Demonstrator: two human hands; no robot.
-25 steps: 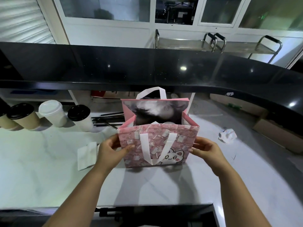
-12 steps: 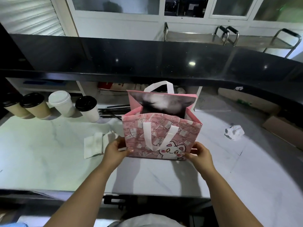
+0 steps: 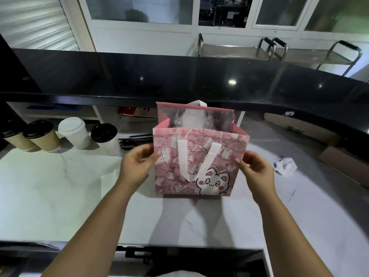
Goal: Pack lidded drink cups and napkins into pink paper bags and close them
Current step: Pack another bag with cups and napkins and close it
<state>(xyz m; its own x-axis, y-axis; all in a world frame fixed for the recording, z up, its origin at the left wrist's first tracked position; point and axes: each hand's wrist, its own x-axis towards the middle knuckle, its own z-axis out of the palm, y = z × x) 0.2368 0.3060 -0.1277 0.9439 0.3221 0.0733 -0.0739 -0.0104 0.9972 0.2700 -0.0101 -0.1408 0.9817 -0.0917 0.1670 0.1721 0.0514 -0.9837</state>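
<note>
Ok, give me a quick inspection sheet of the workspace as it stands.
Surface: white marble counter, pink bag standing on it.
Job's things: pink bag upright, mouth open; four lidded cups in a row at left.
Clutter: crumpled tissue at right; black straws beside the cups.
Grips: left hand and right hand hold the bag's side edges.
Cables: nothing seen.
Surroundings: black raised ledge, steel trolleys beyond.

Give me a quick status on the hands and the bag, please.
Hands grip the sides of the pink bag: left hand, right hand. Bag upright, mouth open. Four lidded cups stand left, clear of it.
</note>
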